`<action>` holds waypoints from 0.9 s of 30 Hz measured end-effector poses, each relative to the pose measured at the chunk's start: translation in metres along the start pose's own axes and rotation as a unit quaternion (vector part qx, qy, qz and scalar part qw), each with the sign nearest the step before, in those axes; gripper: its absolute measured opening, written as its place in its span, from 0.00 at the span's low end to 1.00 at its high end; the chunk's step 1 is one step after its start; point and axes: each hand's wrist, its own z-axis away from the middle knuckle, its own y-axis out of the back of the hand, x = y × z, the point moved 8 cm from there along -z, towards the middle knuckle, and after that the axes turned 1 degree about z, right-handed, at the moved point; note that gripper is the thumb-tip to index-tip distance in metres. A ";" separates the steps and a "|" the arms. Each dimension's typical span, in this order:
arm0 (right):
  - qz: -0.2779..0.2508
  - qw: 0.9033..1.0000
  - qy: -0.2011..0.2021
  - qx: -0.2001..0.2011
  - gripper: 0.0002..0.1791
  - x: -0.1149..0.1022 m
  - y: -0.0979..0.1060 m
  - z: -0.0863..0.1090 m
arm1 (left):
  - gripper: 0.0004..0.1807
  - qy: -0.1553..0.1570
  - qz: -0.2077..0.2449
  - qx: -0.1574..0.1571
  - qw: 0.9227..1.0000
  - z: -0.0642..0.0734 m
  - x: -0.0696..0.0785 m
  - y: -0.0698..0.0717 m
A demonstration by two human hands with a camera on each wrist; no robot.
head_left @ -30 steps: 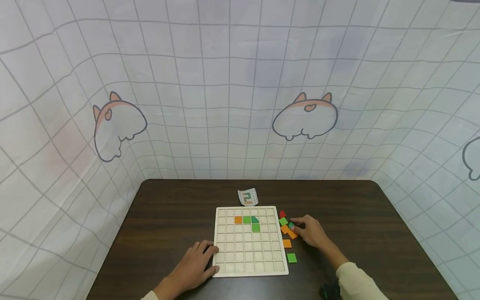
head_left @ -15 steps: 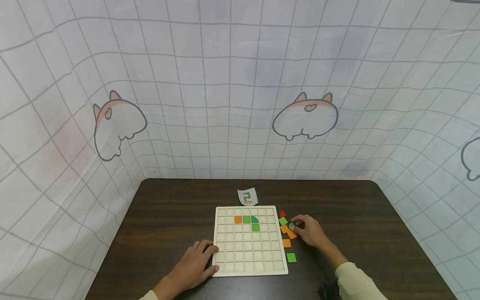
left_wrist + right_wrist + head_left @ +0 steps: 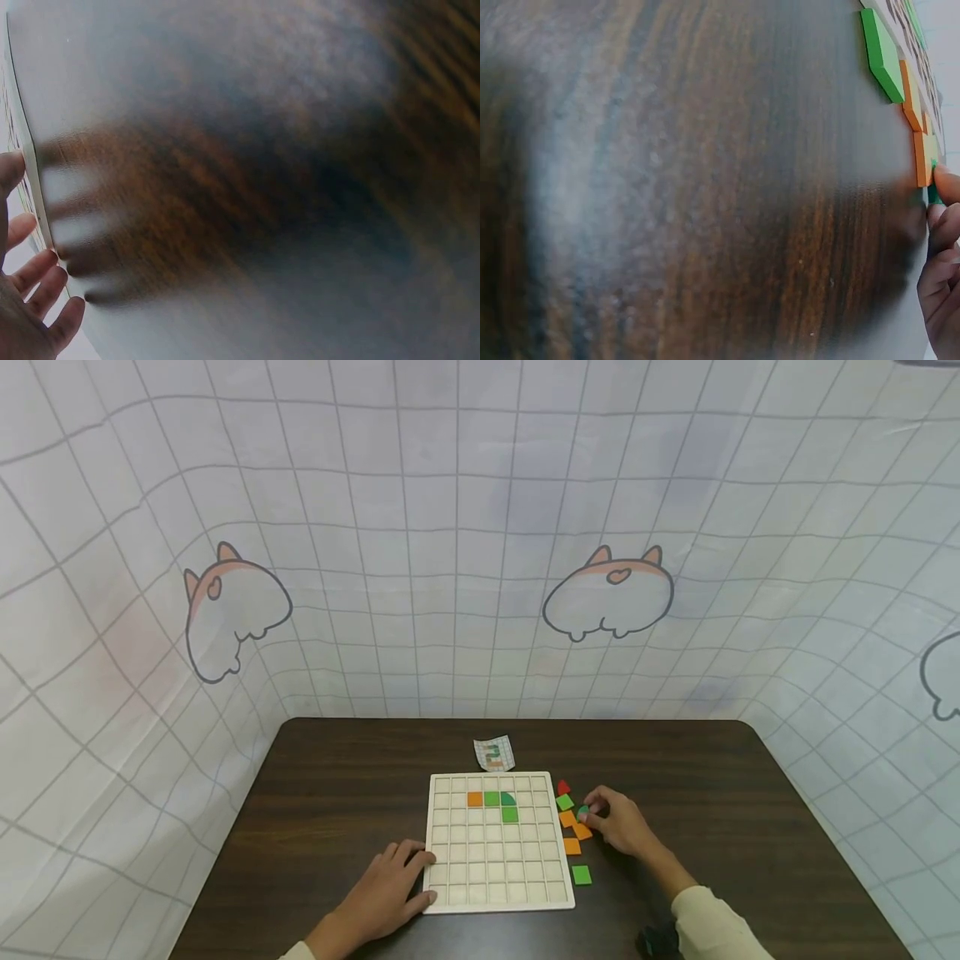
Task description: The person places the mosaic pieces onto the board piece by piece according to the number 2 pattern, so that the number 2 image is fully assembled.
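Note:
A cream grid board [image 3: 457, 872] lies on the dark table. My left hand [image 3: 386, 887] rests at its left edge, fingers spread, with fingertips and thumb on the rim. To the right of the board, my right hand [image 3: 621, 823] pinches a dark green tile [image 3: 582, 811] between thumb and fingers. Fingers partly cover that tile, so its full outline is hidden. Set in the grid's upper cells are an orange square [image 3: 476, 799], a light green square [image 3: 491, 798], a dark green quarter-circle [image 3: 507, 798] and, under it, another light green square [image 3: 510, 815].
Loose tiles line the board's right side: a red one [image 3: 563, 787], a light green one [image 3: 565, 802], several orange ones [image 3: 572, 847] and a green square [image 3: 582, 875] nearest me. A small printed paper [image 3: 494, 753] lies behind the board. Grid-patterned cloth [image 3: 480, 568] surrounds the table.
The right fingers shift slightly around the dark green tile, with the index finger drawing in a little. My left hand and the board stay in place.

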 end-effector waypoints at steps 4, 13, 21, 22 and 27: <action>-0.015 1.000 0.012 -0.009 0.13 0.001 -0.003 0.002 | 0.25 -0.002 -0.001 0.003 1.000 0.000 0.000 -0.001; -0.013 0.998 0.060 -0.017 0.04 -0.002 -0.002 0.003 | 0.24 0.000 0.001 0.003 1.000 0.001 -0.001 -0.001; -0.025 0.998 0.057 -0.026 0.03 -0.005 0.001 0.004 | 0.25 0.000 0.005 0.003 1.000 0.001 0.000 -0.001; -0.026 0.998 0.058 -0.026 0.03 -0.006 0.001 0.004 | 0.25 -0.002 0.006 0.004 1.000 0.001 0.000 0.000; -0.027 0.998 0.048 -0.033 0.05 -0.008 -0.001 0.005 | 0.24 -0.004 0.006 0.005 1.000 0.001 0.000 0.000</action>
